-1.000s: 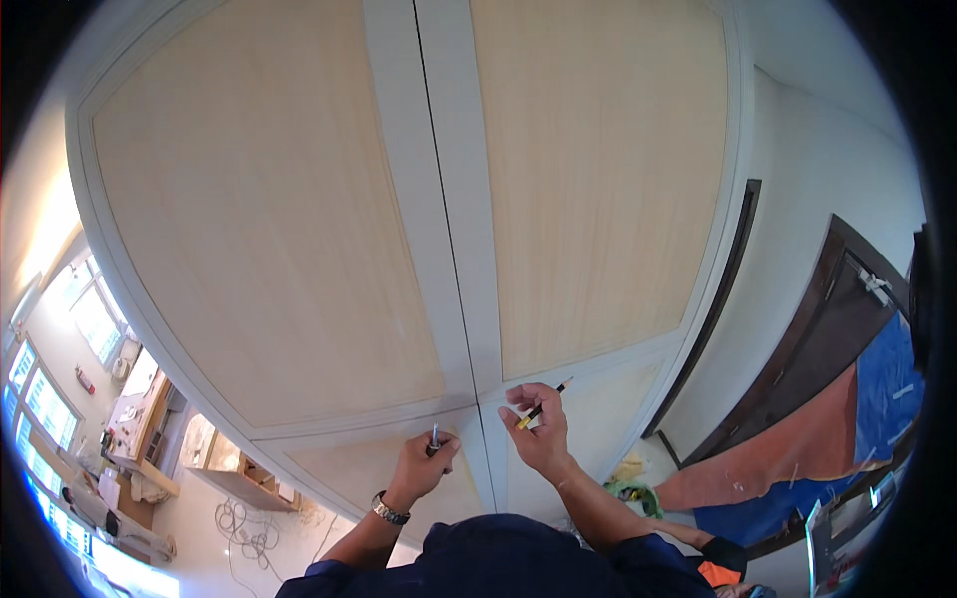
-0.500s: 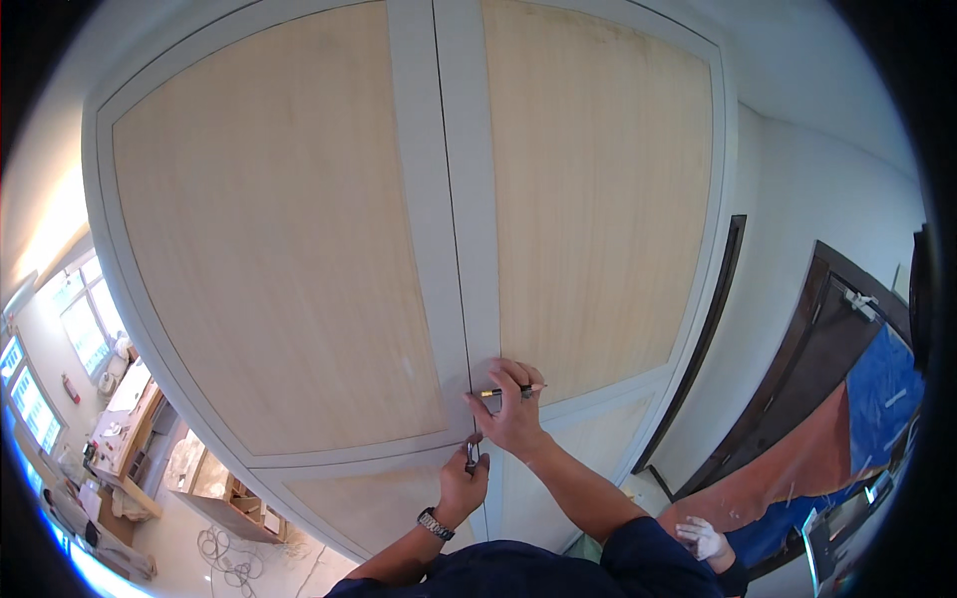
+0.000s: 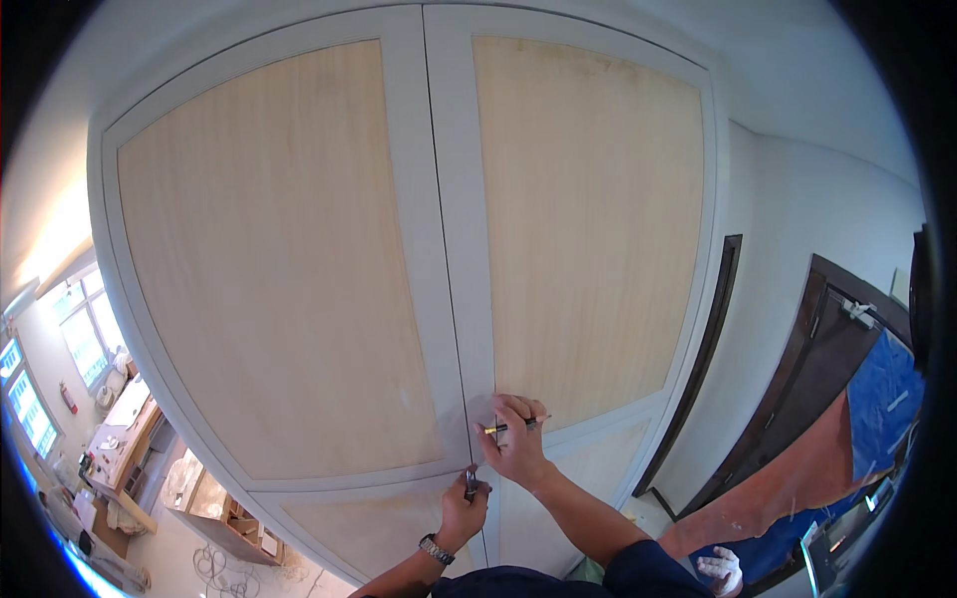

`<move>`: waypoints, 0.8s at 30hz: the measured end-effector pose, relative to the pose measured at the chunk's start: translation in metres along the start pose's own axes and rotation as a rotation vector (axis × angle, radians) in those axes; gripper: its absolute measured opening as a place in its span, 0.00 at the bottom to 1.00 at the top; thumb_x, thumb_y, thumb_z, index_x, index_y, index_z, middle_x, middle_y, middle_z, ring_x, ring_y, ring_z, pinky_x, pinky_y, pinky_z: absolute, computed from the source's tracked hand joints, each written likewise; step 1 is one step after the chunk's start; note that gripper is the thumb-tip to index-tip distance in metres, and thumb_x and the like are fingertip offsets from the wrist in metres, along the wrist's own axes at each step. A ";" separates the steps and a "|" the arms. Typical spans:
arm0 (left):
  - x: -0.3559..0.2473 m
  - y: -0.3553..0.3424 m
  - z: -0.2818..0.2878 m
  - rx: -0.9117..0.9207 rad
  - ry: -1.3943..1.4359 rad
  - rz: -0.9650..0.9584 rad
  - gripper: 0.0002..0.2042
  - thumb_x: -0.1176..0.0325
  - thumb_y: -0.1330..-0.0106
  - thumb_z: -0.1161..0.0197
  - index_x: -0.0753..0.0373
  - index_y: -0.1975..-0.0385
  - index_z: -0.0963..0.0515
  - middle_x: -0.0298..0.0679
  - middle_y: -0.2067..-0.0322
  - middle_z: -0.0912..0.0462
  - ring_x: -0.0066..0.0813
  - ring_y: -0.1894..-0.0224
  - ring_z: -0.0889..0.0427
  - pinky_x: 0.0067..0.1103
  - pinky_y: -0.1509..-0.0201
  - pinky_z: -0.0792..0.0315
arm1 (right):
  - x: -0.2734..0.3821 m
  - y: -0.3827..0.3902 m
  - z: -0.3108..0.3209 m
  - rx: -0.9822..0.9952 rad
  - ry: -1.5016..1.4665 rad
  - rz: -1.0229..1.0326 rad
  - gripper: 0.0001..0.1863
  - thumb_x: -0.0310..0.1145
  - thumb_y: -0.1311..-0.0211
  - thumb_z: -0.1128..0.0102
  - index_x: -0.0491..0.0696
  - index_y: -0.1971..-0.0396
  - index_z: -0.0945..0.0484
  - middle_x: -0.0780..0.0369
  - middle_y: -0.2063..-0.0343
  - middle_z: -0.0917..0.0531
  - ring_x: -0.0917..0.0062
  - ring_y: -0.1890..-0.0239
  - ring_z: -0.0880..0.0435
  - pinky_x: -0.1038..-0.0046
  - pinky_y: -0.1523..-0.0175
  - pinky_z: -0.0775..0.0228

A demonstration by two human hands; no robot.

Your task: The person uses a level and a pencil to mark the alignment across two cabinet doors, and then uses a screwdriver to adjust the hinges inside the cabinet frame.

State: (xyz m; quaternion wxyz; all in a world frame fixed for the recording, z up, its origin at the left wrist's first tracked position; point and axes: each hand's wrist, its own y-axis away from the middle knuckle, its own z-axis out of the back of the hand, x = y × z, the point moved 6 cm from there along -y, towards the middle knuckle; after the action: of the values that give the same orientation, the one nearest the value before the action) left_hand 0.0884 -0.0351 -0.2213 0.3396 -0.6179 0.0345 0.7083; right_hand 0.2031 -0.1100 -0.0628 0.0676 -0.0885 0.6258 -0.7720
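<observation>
Gripping a pencil (image 3: 500, 429) in our right hand (image 3: 516, 458), at one o'clock from our left hand (image 3: 463, 516), which is clasping a small metal tool (image 3: 471, 485), we are judging both light and stiff, the pencil fragile at its point, best held mid-barrel.

I see free room across the doors (image 3: 279, 279) from 10 to 1 o'clock of my hands (image 3: 516, 453); the doors block forward reach, and a co-worker's hand (image 3: 722, 571) obstructs 4 o'clock.
</observation>
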 end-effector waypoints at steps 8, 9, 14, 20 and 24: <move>0.003 0.024 -0.004 0.227 -0.044 0.094 0.15 0.65 0.30 0.36 0.68 0.49 0.21 0.37 0.76 0.17 0.20 0.75 0.20 0.21 0.69 0.25 | 0.009 -0.122 0.035 -0.016 -0.120 0.111 0.33 0.25 0.47 0.30 0.47 0.39 0.31 0.61 0.60 0.19 0.64 0.54 0.23 0.61 0.45 0.38; 0.002 0.028 -0.007 0.286 -0.045 0.017 0.16 0.64 0.30 0.36 0.68 0.50 0.20 0.39 0.77 0.17 0.21 0.75 0.20 0.22 0.68 0.26 | 0.013 -0.154 0.043 -0.013 -0.116 0.124 0.34 0.23 0.47 0.33 0.47 0.38 0.32 0.60 0.61 0.19 0.63 0.55 0.23 0.61 0.46 0.37; 0.007 0.045 -0.019 0.480 -0.180 0.051 0.16 0.62 0.30 0.36 0.67 0.49 0.20 0.43 0.77 0.17 0.25 0.74 0.18 0.25 0.66 0.24 | 0.027 -0.318 0.065 -0.166 0.015 0.294 0.32 0.20 0.48 0.41 0.46 0.40 0.35 0.56 0.60 0.20 0.54 0.54 0.23 0.53 0.53 0.32; -0.022 0.039 0.024 0.405 -0.251 -0.158 0.15 0.57 0.30 0.37 0.62 0.55 0.17 0.49 0.72 0.15 0.48 0.70 0.14 0.31 0.64 0.21 | 0.039 -0.444 0.055 -0.155 0.336 0.294 0.23 0.30 0.42 0.47 0.45 0.45 0.35 0.48 0.54 0.17 0.53 0.47 0.23 0.50 0.49 0.31; -0.134 -0.012 0.126 0.135 -0.365 -0.353 0.09 0.64 0.31 0.35 0.60 0.58 0.15 0.47 0.70 0.14 0.47 0.70 0.13 0.31 0.65 0.20 | 0.036 -0.456 0.048 -0.109 0.436 0.202 0.22 0.33 0.39 0.49 0.45 0.45 0.35 0.48 0.53 0.17 0.54 0.42 0.26 0.50 0.44 0.33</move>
State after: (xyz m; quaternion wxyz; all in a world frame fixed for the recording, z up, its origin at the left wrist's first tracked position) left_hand -0.0116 -0.0253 -0.0671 0.4988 -0.4524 -0.0884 0.7340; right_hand 0.1817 -0.0690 0.3945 0.0030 0.1395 0.6721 -0.7272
